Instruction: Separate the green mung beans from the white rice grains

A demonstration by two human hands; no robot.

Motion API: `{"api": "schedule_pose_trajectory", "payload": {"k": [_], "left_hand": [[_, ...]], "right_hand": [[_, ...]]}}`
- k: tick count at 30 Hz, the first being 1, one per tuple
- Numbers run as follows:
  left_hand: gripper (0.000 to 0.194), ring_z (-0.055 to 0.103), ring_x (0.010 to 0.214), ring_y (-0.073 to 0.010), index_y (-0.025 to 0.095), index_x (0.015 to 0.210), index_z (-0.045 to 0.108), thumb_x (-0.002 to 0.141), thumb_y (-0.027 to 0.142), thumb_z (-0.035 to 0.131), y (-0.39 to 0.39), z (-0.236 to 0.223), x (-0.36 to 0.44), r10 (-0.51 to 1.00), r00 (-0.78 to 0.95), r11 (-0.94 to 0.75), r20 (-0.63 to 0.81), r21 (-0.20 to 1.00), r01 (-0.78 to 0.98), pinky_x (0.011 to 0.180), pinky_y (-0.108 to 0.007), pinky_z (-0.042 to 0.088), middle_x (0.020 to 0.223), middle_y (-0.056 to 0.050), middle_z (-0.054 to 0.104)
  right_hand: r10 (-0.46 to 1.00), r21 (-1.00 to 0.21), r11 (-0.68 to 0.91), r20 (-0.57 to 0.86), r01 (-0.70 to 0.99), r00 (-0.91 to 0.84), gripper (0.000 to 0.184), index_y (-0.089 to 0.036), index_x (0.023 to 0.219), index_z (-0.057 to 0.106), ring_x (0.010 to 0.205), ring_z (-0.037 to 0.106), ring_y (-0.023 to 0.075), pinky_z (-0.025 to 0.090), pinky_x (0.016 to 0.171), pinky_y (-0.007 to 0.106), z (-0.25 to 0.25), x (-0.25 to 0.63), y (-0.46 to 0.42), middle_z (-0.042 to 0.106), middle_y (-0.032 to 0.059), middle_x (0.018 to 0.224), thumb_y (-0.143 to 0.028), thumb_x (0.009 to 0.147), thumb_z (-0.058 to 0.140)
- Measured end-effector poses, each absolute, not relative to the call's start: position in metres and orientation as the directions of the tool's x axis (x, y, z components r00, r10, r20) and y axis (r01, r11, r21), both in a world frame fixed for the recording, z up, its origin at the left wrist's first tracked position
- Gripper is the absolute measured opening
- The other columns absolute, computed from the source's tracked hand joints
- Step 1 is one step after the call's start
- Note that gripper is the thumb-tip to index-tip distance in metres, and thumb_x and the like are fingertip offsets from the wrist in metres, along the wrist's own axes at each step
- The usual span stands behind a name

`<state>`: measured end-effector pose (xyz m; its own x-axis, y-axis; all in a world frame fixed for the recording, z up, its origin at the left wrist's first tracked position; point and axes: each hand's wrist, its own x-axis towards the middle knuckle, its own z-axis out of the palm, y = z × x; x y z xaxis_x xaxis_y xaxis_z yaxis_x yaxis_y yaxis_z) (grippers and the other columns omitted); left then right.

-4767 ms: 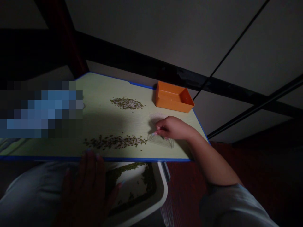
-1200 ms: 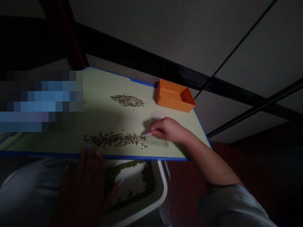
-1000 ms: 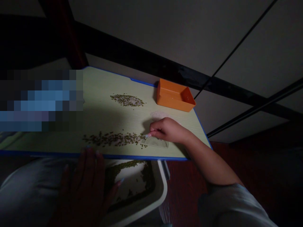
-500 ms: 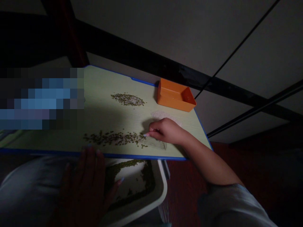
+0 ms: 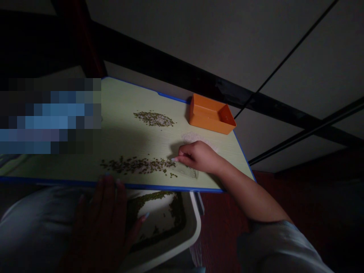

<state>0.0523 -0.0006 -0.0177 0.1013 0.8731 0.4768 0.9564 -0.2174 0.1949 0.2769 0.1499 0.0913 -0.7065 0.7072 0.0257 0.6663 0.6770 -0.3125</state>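
My right hand (image 5: 197, 155) is closed, thumb and fingers pinched together, on a clear flat plastic piece (image 5: 189, 170) with fine markings; its exact kind I cannot make out. The thumb tip is at the right end of a long row of small green beans or seeds (image 5: 136, 165), mixed with paler grains. Dim and partly in shadow, my left hand (image 5: 102, 216) lies with fingers stretched at the table's near edge. Its thumb is spread over the white tub (image 5: 196, 223), which has more green bits along its inside.
A low pale table (image 5: 122, 98) with a blue rim carries everything. Farther back is a second pile of green bits and pale grains (image 5: 155, 119). An orange box (image 5: 212, 113) stands at the back right, near a patch of pale grains (image 5: 193, 137). A blurred patch covers the left side.
My right hand and the clear plastic piece have shifted slightly left and away from me. My left hand has stayed in place.
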Motion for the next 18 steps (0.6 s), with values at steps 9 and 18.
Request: {"api": "schedule_pose_trajectory", "payload": {"k": [9, 18], "left_hand": [[0.084, 0.021, 0.141, -0.0395, 0.014, 0.144, 0.006, 0.078, 0.045, 0.047, -0.0001, -0.0179, 0.0524, 0.865, 0.103, -0.230, 0.491, 0.207, 0.951, 0.109, -0.068, 0.023, 0.155, -0.019, 0.013], [0.083, 0.020, 0.141, -0.0397, 0.015, 0.145, 0.006, 0.079, 0.043, 0.048, -0.0001, -0.0164, 0.0527, 0.864, 0.105, -0.237, 0.492, 0.213, 0.948, 0.107, -0.070, 0.025, 0.155, -0.018, 0.012]], "right_hand": [[0.673, -0.352, 0.697, 0.021, 0.625, -0.739, 0.029, -0.016, 0.071, 0.058, 0.056, 0.039, 0.0076, 0.022, 0.057, 0.024, 0.0878, 0.2759, 0.1506, 0.051, -0.0021, 0.061, -0.037, 0.089, 0.052], [0.637, -0.384, 0.717, 0.021, 0.582, -0.770, 0.029, -0.016, 0.070, 0.057, 0.053, 0.034, 0.0073, 0.020, 0.056, 0.024, 0.0877, 0.2749, 0.1496, 0.045, -0.0047, 0.056, -0.036, 0.089, 0.052]]}}
